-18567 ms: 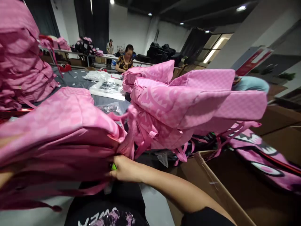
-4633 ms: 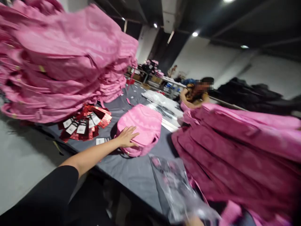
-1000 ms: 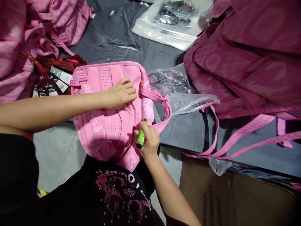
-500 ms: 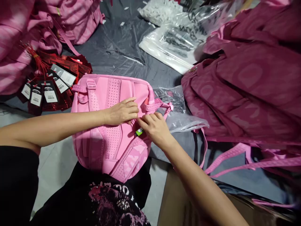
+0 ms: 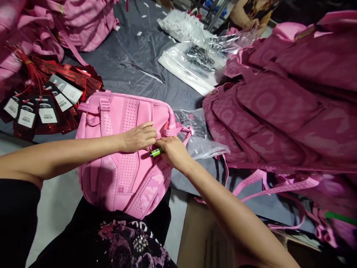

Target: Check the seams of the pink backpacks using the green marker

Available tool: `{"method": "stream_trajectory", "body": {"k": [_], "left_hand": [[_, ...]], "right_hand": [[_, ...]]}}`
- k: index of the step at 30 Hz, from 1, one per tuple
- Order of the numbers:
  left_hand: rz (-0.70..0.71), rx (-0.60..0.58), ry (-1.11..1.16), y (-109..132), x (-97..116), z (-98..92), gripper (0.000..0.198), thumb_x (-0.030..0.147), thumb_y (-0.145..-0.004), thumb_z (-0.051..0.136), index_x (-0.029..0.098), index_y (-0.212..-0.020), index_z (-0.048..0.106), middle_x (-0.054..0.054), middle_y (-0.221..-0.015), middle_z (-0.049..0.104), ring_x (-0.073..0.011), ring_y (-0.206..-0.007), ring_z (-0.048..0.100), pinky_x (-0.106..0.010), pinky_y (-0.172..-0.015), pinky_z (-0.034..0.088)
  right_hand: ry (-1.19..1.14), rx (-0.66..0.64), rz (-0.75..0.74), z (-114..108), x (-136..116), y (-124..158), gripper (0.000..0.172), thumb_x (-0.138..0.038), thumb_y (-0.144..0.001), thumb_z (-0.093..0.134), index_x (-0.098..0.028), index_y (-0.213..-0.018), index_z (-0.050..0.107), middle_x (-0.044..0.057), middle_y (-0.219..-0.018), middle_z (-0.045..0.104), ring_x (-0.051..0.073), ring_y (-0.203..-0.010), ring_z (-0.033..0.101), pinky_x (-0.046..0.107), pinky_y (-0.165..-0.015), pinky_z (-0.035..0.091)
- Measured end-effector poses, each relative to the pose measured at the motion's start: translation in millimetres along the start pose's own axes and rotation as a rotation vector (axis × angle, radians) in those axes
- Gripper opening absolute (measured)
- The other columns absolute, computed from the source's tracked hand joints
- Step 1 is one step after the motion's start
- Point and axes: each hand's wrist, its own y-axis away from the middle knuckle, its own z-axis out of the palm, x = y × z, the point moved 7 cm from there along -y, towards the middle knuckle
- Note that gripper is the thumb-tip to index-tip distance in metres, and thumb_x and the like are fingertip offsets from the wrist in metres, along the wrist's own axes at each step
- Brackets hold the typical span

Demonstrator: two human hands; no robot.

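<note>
A pink backpack lies back-side up on the grey table's near edge, partly overhanging toward me. My left hand rests on its back panel, fingers curled and pinching the fabric near the right strap. My right hand meets it there, closed round a small green lighter whose tip points left at the pinched spot. The backpack's right shoulder strap lies just above my right hand.
A heap of pink backpacks fills the right, straps hanging off the table. More pink bags and red hang tags lie at left. Clear plastic bags sit behind; one beside the backpack. Another person's hands work far back. A cardboard box stands below.
Both hands have stayed together on the backpack's back panel. The lighter has turned from upright in my right hand to lying flat, pointed at where my left fingers pinch.
</note>
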Motion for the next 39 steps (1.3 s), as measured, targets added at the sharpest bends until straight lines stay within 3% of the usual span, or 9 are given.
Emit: {"method": "stream_trajectory", "body": {"k": [5,13,15,19,24,27,39], "left_hand": [[0.000,0.019,-0.022,3.2,0.9,-0.3,0.030,0.026,-0.102,0.040,0.020,-0.093,0.067,-0.005,-0.103,0.070,-0.0180,-0.107,0.057,-0.040,-0.121,0.032],[0.044,0.101,-0.057,2.9,3.8,-6.6,0.029,0.030,-0.103,0.042,0.019,-0.091,0.065,-0.004,-0.102,0.070,-0.0180,-0.104,0.057,-0.038,-0.119,0.033],[0.048,0.128,-0.060,1.7,4.5,-8.8,0.027,0.027,-0.102,0.042,0.019,-0.090,0.065,-0.003,-0.099,0.070,-0.0173,-0.101,0.057,-0.037,-0.118,0.035],[0.046,0.162,-0.058,0.8,4.2,-10.1,0.024,0.022,-0.101,0.044,0.018,-0.089,0.065,-0.003,-0.096,0.069,-0.0165,-0.099,0.058,-0.036,-0.115,0.038],[0.053,0.164,-0.053,2.3,2.8,-9.0,0.026,0.024,-0.101,0.045,0.018,-0.085,0.064,-0.004,-0.095,0.069,-0.0170,-0.100,0.057,-0.039,-0.116,0.040],[0.060,0.180,-0.044,2.4,2.8,-10.6,0.023,0.025,-0.100,0.047,0.016,-0.087,0.064,-0.006,-0.093,0.068,-0.0183,-0.101,0.057,-0.040,-0.116,0.040],[0.038,0.111,0.025,1.2,-2.1,-4.0,0.024,0.036,-0.098,0.051,0.015,-0.093,0.063,-0.008,-0.099,0.068,-0.0211,-0.104,0.058,-0.045,-0.113,0.043]], "right_hand": [[-0.035,0.049,0.051,-0.5,4.7,10.7,0.019,-0.005,-0.080,0.059,-0.017,-0.094,0.065,0.005,-0.087,0.069,0.020,-0.078,0.060,0.033,-0.070,0.033],[0.135,0.402,-0.097,12.4,4.5,40.7,0.019,-0.015,-0.099,0.048,-0.016,-0.099,0.068,0.005,-0.078,0.061,0.019,-0.070,0.051,0.033,-0.069,0.036],[0.164,0.387,-0.116,12.8,3.7,38.1,0.022,-0.016,-0.099,0.049,-0.016,-0.111,0.067,0.005,-0.082,0.062,0.019,-0.071,0.052,0.033,-0.067,0.037],[0.186,0.238,-0.146,8.0,3.5,25.0,0.034,-0.017,-0.098,0.051,-0.017,-0.130,0.060,0.006,-0.097,0.066,0.017,-0.070,0.053,0.032,-0.063,0.037],[0.230,0.158,-0.248,-0.7,-4.1,12.3,0.022,-0.020,-0.102,0.048,-0.017,-0.108,0.069,0.008,-0.097,0.065,0.019,-0.081,0.054,0.033,-0.066,0.034],[0.248,0.139,-0.300,-0.9,-9.7,7.9,0.024,-0.023,-0.103,0.047,-0.017,-0.097,0.070,0.009,-0.093,0.064,0.022,-0.086,0.052,0.034,-0.068,0.031],[0.298,0.117,-0.240,3.9,-13.7,2.2,0.024,-0.017,-0.103,0.043,-0.012,-0.098,0.066,0.013,-0.093,0.063,0.025,-0.087,0.050,0.035,-0.068,0.028]]}}
